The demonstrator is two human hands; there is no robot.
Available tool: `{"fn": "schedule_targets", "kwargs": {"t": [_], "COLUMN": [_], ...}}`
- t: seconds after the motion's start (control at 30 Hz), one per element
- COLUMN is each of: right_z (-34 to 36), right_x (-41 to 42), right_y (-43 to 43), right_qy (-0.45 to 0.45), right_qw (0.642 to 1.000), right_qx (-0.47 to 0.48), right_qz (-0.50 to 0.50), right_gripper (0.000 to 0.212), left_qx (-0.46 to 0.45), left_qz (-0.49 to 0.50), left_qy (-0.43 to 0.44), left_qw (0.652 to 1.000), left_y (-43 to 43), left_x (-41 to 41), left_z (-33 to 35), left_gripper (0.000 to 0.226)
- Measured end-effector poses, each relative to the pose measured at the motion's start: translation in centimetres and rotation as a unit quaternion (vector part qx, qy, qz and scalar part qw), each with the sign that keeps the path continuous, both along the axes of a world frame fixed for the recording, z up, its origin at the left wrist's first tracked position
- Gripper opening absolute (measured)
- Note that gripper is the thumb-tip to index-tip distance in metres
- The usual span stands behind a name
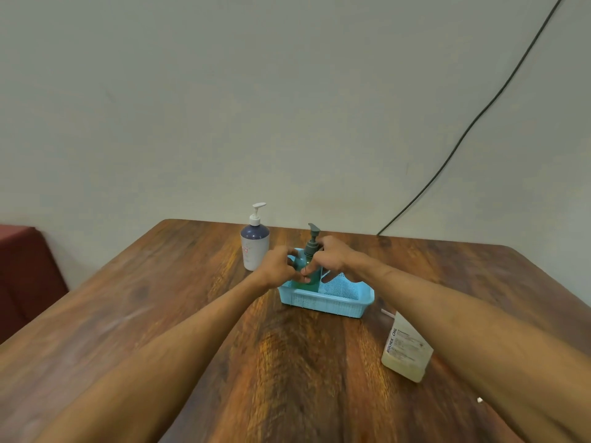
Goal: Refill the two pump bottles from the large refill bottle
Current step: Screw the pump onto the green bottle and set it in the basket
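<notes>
Head view: green pump bottle (312, 283) inside blue basket (323, 301) (upright)

Glossy grained wood table (192, 330); perforated light-blue plastic basket (323, 302); translucent teal plastic pump bottle (308, 279); smooth white bottle (254, 247); cloudy plastic refill bottle (406, 350).

At the lower right of the frame you can read "BIOCHEK CHG" running up the label of the large refill bottle (406, 350). The smaller print beneath it is too fine to read.
</notes>
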State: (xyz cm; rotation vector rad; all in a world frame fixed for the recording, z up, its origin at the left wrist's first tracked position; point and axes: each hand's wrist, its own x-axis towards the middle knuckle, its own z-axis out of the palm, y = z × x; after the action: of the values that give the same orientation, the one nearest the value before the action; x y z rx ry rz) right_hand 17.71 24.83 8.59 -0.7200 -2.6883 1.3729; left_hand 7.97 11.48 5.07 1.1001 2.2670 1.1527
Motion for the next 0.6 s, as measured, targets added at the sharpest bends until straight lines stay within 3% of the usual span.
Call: {"fn": "schedule_targets", "kwargs": {"t": [0.33, 0.6], "right_z": [-0.6, -1.7], "right_x": [0.6, 0.5], "right_y": [-1.3, -1.2], "right_qy": [0.036, 0.058], "right_qw": [0.999, 0.997], "right_qx": [0.015, 0.015], "right_qz": [-0.023, -0.052], "right_gripper": [0.047, 0.043], "left_qx": [0.012, -0.002], "left_qz": [-0.006, 0.026], "left_qy": [-0.007, 0.074], "left_qw": [1.0, 0.997], "left_y": [-1.0, -2.6], "left_x": [0.3, 0.0], "left_z": [-0.3, -1.4], "left_gripper": [0.064, 0.095]}}
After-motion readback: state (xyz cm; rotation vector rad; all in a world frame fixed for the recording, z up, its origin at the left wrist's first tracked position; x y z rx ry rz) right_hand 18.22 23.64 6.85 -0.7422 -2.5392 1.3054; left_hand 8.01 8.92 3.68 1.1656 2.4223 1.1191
